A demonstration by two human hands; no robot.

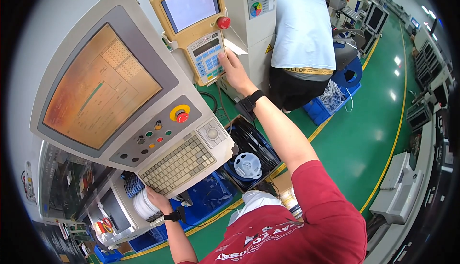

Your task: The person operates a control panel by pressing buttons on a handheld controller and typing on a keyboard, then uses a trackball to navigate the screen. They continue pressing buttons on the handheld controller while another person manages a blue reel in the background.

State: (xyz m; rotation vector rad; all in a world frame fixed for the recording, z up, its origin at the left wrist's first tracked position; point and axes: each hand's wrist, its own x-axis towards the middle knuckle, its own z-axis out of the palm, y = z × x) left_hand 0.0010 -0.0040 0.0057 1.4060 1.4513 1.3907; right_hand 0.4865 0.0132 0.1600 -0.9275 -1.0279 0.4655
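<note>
At the left, a large monitor was lit on the console. At lower left, the left hand lay against white reels beside the keyboard; whether it gripped them could not be told. At upper centre stood the handheld controller, the right hand at its keypad, one digit on the keys; any grip behind was hidden. Keying appeared under way; the controller's pale screen confirmed no finished entry, so the remainder was undetermined. Rightward, a co-worker bent near a blue crate; green floor with yellow lines extended to machinery at far right.
</note>
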